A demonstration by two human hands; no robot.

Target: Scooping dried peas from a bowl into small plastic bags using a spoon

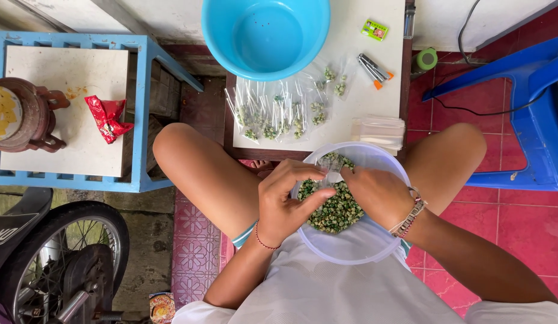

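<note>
A clear plastic bowl [375,246] rests on my lap, holding a heap of green peas [336,211]. Both hands are over it. My left hand [285,201] and my right hand [378,193] together pinch a small clear plastic bag [331,171] above the peas, holding its mouth between the fingers. On the low white table [363,102] in front of me lie several small filled bags of peas [279,117].
A blue basin [265,33] stands at the table's far edge, beside a stapler [374,69], a green box [375,29] and a stack of empty bags [380,129]. A blue stool [69,108] with a red wrapper sits left, a wheel [57,258] lower left, a blue chair [525,120] right.
</note>
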